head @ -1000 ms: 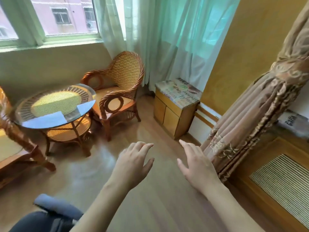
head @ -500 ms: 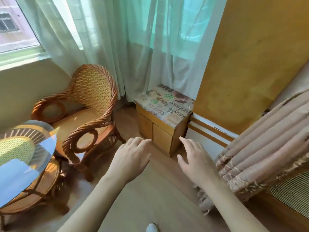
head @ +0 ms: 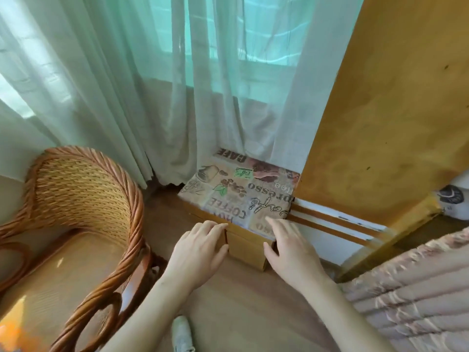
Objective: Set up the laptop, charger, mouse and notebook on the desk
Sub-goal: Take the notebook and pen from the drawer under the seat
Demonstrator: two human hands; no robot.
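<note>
No laptop, charger, mouse or notebook shows in the head view. My left hand (head: 200, 250) and my right hand (head: 289, 246) are stretched out in front of me, palms down, fingers relaxed and holding nothing. Both hover in front of a low wooden cabinet (head: 247, 251) whose top carries a coffee-themed printed cover (head: 243, 194). Whether the fingertips touch the cabinet, I cannot tell.
A wicker armchair (head: 83, 207) stands at the left. Sheer green curtains (head: 177, 85) hang behind the cabinet. An orange wall panel (head: 380, 123) rises at the right, with a bunched brown curtain (head: 411, 288) below it. A white shoe (head: 181, 334) shows on the wooden floor.
The view has swung right and closer to the cabinet; the round glass table has left the frame. Both hands stay extended and empty, now nearer the cabinet.
</note>
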